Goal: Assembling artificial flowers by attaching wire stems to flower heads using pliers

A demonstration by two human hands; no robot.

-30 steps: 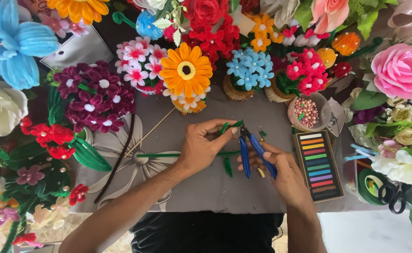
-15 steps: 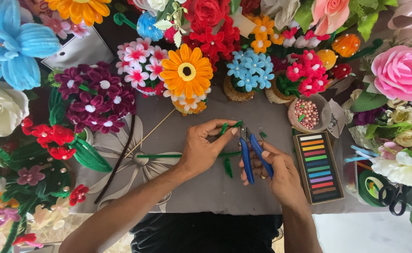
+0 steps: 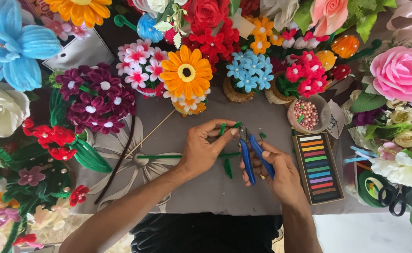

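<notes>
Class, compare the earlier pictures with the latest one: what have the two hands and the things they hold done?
Hardly anything moved. The left hand still pinches the short green fuzzy wire piece, and the right hand still grips the blue-handled cutters, nose at that piece. The long green fuzzy stem and pastel box stayed put.

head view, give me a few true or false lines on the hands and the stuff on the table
1. The right hand holds blue-handled cutters. True.
2. The left hand pinches a red pipe cleaner. False: it pinches a green pipe cleaner piece.
3. The tray of coloured sticks lies on the right hand's side. True.
4. The bowl of pink beads sits in front of the purple flowers. False: it sits above the tray.
5. The black scissors lie between the hands. False: they are at the right edge.
</notes>
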